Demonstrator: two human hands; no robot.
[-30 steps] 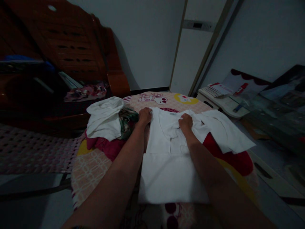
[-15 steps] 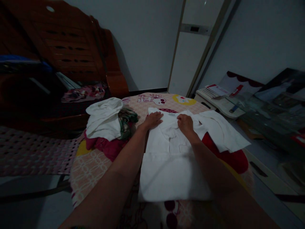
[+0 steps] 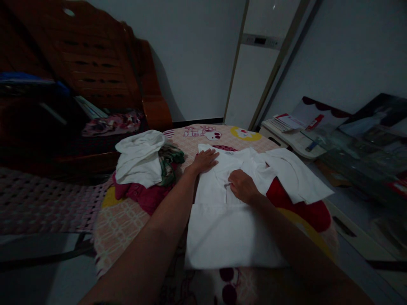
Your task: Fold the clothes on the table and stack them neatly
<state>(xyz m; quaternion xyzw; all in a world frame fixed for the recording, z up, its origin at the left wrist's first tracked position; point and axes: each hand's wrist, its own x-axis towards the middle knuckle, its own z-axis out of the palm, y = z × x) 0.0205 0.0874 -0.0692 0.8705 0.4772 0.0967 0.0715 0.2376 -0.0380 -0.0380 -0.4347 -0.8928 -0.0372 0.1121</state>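
Note:
A white shirt (image 3: 233,237) lies spread on the round table, its lower part folded up over the front and its collar toward the far edge. My left hand (image 3: 205,161) rests flat on the shirt's upper left, fingers stretched out. Lower and to the right, my right hand (image 3: 243,185) pinches the fabric near the middle of the shirt's front, fingers pressed together. To the right, a folded white cloth piece (image 3: 300,173) lies over a red cloth (image 3: 313,213); whether it belongs to the shirt I cannot tell.
Piled clothes stand left on the table: a white garment (image 3: 140,156), a green patterned one (image 3: 170,163) and a magenta one (image 3: 143,197). The patterned tablecloth (image 3: 117,224) covers the table. A woven chair (image 3: 54,203) is at left, a wooden bench (image 3: 98,63) behind, a glass-topped cabinet (image 3: 337,148) at right.
My right hand has moved from near the collar down and slightly left to the middle of the shirt's front. My left hand has stayed in place.

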